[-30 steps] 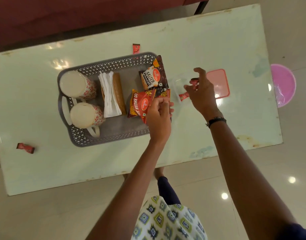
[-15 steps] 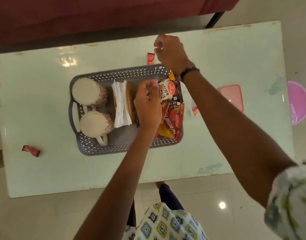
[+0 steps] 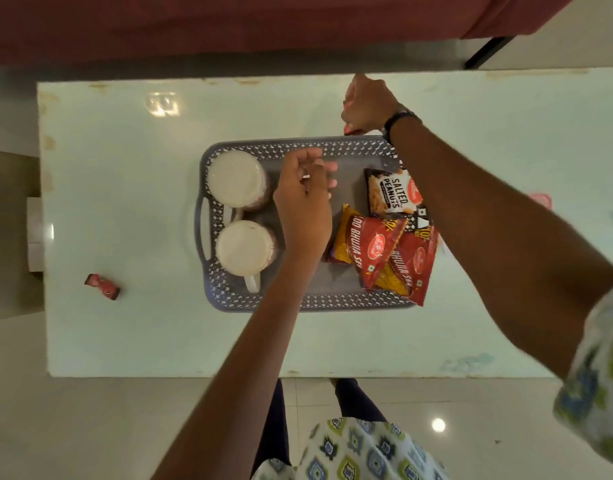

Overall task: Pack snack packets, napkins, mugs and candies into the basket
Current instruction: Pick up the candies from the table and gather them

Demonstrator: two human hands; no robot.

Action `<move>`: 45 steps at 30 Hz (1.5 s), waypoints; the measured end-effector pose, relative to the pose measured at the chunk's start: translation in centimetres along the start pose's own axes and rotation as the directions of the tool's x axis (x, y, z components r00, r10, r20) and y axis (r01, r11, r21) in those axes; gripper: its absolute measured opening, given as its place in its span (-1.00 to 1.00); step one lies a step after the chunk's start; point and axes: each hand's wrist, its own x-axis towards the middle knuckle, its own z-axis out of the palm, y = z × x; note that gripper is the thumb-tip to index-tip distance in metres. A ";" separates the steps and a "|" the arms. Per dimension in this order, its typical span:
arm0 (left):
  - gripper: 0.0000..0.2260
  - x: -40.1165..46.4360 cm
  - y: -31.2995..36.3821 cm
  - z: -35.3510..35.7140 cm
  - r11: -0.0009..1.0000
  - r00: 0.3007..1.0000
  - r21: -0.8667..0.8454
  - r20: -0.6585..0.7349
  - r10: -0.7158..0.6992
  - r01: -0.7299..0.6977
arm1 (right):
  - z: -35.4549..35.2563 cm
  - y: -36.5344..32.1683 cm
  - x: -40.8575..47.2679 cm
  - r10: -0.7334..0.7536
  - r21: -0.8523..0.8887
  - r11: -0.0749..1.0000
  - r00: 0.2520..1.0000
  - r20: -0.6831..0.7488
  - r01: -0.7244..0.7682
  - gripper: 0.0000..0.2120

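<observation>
Right hand [image 3: 367, 103], fingers curled, pinches a red candy [image 3: 350, 128] just beyond the basket's far rim [image 3: 298, 145]. Left hand [image 3: 303, 199] hovers over the basket middle, fingers loosely curled; whether it holds anything cannot be told. Beside it: packet reading "SALTED PEANUTS" [image 3: 391, 195], two red packets reading "BHUJIA SEV" [image 3: 367, 244]. Two mugs [image 3: 237, 181] on its other side. Another candy [image 3: 102, 286] lies well apart on the table [image 3: 125, 202]

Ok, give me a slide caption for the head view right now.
Left hand hovers over the grey basket holding mugs and snack packets; right hand reaches beyond its far rim.
</observation>
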 end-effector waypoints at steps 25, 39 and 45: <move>-0.71 3.1 -14.3 -31.4 0.765 0.810 0.416 -0.541 -0.227 0.492 | 23.2 -20.8 -18.5 -0.403 0.351 0.888 0.870 0.284 0.297 -0.84; -0.89 -3.2 -4.3 -21.7 0.996 0.974 0.070 -0.217 0.061 -0.047 | 15.6 -16.2 -22.7 -0.075 0.736 0.676 0.997 0.016 0.039 -0.85; -0.88 -7.0 -0.8 -11.5 1.000 0.999 -0.015 -0.036 0.016 -0.016 | 8.6 -6.9 -25.0 0.020 0.857 0.515 0.999 -0.034 0.019 -0.81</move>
